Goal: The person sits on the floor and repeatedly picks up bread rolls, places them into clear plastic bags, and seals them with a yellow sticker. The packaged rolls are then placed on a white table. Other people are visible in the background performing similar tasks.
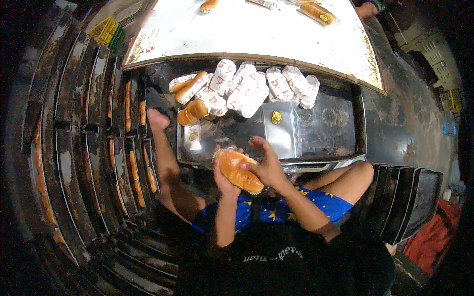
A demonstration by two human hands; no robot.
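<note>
A glossy golden bread roll (pixel 237 168) in a fluted paper liner lies across my left hand (pixel 225 181), which grips it from beneath and along its left side. My right hand (pixel 269 166) is beside it, thumb against the roll's top and the other fingers lifted clear. Clear plastic shines near the roll's far end; whether it wraps the roll I cannot tell. Beyond my hands, a stack of clear plastic bags (pixel 281 140) with a yellow label (pixel 276 117) lies on a dark metal tray (pixel 326 129).
Several rolls in printed paper liners (pixel 248 88) are heaped along the tray's far side. A white-topped table (pixel 259 37) stands beyond, bearing a bagged roll (pixel 317 14). Stacked dark trays (pixel 100 148) with rolls rise at left; more trays (pixel 414 199) stand at right. Another person's limb (pixel 366 10) shows top right.
</note>
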